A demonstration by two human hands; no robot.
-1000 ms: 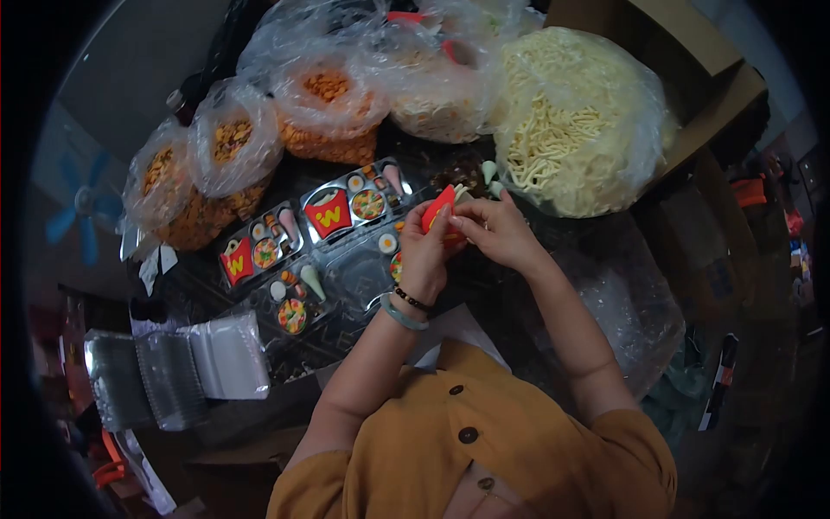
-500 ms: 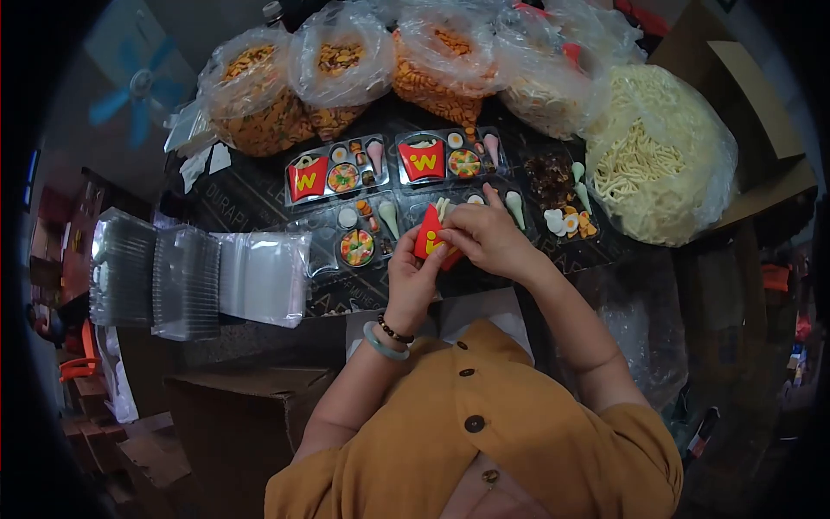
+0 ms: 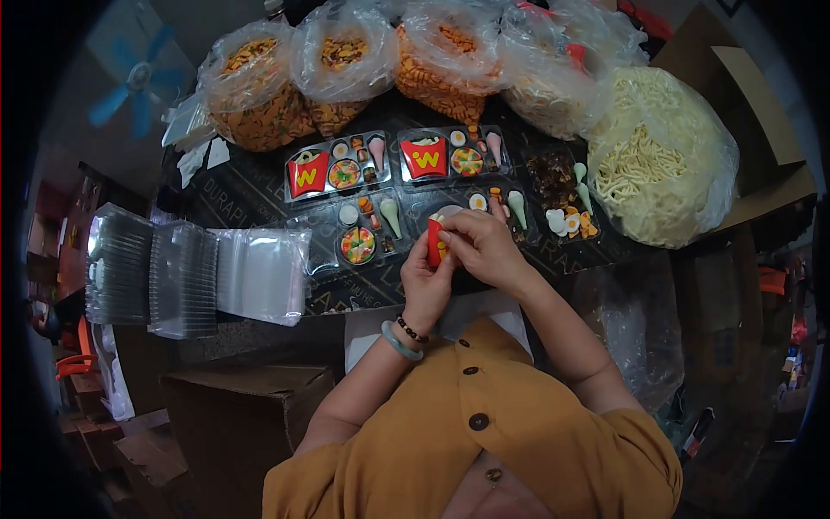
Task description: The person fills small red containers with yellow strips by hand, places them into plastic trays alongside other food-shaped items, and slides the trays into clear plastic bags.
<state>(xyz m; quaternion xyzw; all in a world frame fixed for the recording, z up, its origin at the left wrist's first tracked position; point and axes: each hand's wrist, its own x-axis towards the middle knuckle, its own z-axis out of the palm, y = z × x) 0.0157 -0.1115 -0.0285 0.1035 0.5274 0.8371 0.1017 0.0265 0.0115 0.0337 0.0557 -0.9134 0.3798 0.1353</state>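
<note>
Both hands pinch the red fries box (image 3: 435,243) between them, left hand (image 3: 426,278) gripping below, right hand (image 3: 478,246) closed on its top edge, seemingly filling it; next it likely needs seating in the open tray (image 3: 415,208) just beyond.
</note>
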